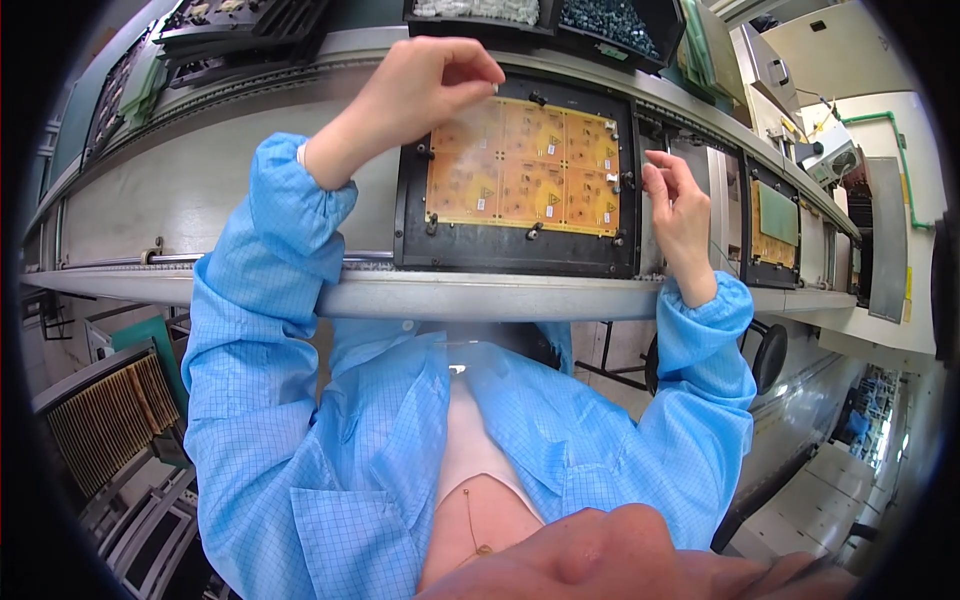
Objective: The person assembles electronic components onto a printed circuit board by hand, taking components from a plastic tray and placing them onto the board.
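Note:
An orange-yellow circuit board panel (535, 165), divided into several like sections, lies in a black carrier frame (520, 247) with small dark clamps around its edge. Above the panel's far left corner, my left hand (425, 90) pinches a small white part (495, 88) between thumb and forefinger. My right hand (680, 210) is just off the carrier's right side, fingers curled and thumb near the forefinger; whatever they hold is too small to make out. Two white connectors sit near the panel's right edge, one a white connector (612, 178) closest to my right hand.
Beyond the carrier stand a bin of white parts (477, 10) and a bin of dark blue parts (610, 28). A metal rail (500, 297) runs along the near side. Farther right on the line is another carrier (775, 225) with a green sheet. A slotted rack (110, 420) stands lower left.

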`<state>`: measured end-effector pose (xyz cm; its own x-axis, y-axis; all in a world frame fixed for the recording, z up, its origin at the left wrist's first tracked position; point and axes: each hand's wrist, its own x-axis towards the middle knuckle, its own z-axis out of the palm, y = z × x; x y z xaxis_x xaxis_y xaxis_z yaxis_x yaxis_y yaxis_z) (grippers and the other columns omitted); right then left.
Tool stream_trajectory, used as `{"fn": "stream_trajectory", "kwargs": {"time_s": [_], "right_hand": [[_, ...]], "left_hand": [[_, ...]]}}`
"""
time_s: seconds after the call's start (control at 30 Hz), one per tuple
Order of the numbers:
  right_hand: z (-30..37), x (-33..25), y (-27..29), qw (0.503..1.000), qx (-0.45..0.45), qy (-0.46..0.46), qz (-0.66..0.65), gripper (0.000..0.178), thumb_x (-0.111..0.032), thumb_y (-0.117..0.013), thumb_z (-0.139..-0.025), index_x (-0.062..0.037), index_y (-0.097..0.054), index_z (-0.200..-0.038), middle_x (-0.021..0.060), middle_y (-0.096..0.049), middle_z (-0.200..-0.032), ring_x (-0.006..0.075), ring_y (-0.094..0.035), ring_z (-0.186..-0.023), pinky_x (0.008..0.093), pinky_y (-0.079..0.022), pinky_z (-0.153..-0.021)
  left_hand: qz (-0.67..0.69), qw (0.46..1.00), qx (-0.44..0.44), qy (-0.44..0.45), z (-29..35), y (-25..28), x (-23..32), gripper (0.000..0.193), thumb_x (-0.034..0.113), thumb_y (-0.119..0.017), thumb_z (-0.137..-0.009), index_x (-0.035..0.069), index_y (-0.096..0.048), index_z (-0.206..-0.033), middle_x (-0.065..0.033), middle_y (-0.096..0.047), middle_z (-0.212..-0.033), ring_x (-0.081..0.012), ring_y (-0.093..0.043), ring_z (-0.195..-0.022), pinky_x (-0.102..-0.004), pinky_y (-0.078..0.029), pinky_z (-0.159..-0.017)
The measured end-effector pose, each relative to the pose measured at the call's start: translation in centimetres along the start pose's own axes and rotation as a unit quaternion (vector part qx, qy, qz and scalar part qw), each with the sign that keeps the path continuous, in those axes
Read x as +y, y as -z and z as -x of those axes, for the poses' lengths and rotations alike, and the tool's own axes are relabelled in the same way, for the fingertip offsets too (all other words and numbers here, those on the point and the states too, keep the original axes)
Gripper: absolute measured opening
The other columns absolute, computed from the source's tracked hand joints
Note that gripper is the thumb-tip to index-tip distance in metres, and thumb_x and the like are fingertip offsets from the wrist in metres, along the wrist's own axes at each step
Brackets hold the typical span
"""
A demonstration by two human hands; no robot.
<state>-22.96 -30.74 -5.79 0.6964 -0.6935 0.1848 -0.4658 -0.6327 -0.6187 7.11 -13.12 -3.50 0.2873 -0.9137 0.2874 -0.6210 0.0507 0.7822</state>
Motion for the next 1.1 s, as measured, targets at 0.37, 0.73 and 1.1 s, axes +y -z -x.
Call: {"fn": "stream_trajectory", "kwargs": {"time_s": [0.37,0.73,1.1], "right_hand": [[-10.4,-3.0,-1.8,0.965,0.077,0.242,0.069,0.012,-0.012,-0.067,-0.091,-0.0036,-0.071,-0.099,0.0135,-0.069,-0.085,0.0215,-0.065,-0.068,0.0327,-0.051,-0.064],[-22.8,-1.8,-4.9,0.916,0.036,0.264,0.302,0.014,-0.01,-0.068,-0.086,-0.0097,-0.072,-0.099,0.013,-0.071,-0.091,0.0326,-0.066,-0.093,0.0428,-0.054,-0.082],[-17.8,-3.5,-3.3,0.983,0.042,0.169,-0.059,0.016,-0.008,-0.065,-0.094,-0.0027,-0.073,-0.106,0.0077,-0.074,-0.095,0.0141,-0.071,-0.087,0.0251,-0.056,-0.078]], "left_hand": [[0.043,0.994,-0.049,0.091,1.5,-0.2,1.3,0.011,0.007,-0.071,-0.089,-0.001,-0.071,-0.096,-0.0043,-0.072,-0.084,-0.0079,-0.067,-0.079,-0.0228,-0.054,-0.071],[0.028,0.995,-0.025,0.095,0.8,-0.8,0.5,0.014,0.012,-0.071,-0.085,0.002,-0.073,-0.095,-0.0129,-0.074,-0.087,-0.0218,-0.072,-0.08,-0.0317,-0.056,-0.073],[-0.226,0.973,-0.015,-0.047,-1.5,-2.8,-2.5,0.007,0.016,-0.071,-0.077,0.011,-0.074,-0.081,-0.0063,-0.062,-0.091,-0.0269,-0.064,-0.09,-0.0405,-0.053,-0.076]]}}
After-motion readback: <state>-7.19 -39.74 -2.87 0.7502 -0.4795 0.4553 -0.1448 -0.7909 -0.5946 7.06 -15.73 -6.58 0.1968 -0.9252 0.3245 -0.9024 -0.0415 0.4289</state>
